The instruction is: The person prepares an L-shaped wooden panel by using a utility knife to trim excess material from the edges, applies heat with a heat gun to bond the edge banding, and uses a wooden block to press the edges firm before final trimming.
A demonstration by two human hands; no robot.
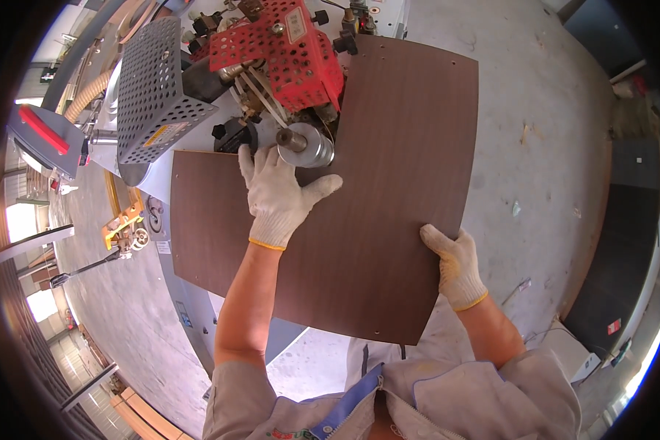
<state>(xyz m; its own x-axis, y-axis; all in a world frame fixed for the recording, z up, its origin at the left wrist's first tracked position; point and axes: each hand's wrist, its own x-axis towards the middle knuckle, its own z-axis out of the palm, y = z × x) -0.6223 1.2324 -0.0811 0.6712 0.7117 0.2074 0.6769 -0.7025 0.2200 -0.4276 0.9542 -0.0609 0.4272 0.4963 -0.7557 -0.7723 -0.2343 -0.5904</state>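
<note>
A dark brown wood-grain panel (pixel 359 242), L-shaped with a cut-out corner and small holes near its edges, lies across the machine. My left hand (pixel 279 187), in a white knitted glove with a yellow cuff, rests on the panel with thumb and fingers spread. Its fingertips reach the inner edge, right beside a shiny metal roller (pixel 317 147) on an upright shaft. At the panel's right edge my right hand (pixel 456 268), gloved alike, grips the board. Its thumb lies on top, while the other fingers are partly hidden at the edge and underneath.
Beyond the roller stands a red perforated guard (pixel 293 59) over belts and fittings. A grey perforated guard (pixel 150 92) rises at the left, near a grey box with a red handle (pixel 45 132). Yellow bracketed hardware (pixel 127 224) juts out left. Concrete floor (pixel 535 183) lies right.
</note>
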